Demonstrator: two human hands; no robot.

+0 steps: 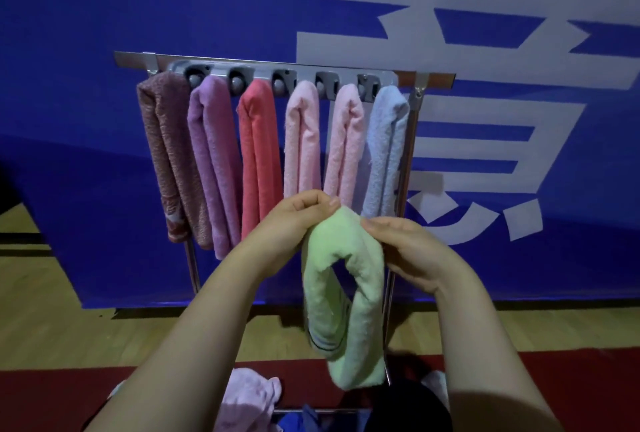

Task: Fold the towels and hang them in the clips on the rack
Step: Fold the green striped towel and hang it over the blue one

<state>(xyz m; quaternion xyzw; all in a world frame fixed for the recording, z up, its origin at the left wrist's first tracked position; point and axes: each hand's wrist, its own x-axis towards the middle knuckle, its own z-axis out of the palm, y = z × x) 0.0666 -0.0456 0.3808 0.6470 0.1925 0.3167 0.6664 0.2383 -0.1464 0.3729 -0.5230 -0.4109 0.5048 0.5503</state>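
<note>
A folded light green towel [343,296] hangs doubled over in a loop in front of the rack. My left hand [294,215] pinches its top fold from the left and my right hand [405,248] pinches it from the right. Behind it, the grey clip bar [346,80] on the metal rack holds several folded towels: brown [166,154], purple [211,161], red [259,154], two pink [303,141] and light blue [386,151].
A pale pink towel [247,397] and a blue cloth [304,421] lie in a pile at the bottom. The rack's legs [192,269] stand on a wooden floor before a blue banner wall [104,16]. A red mat [571,379] borders the floor.
</note>
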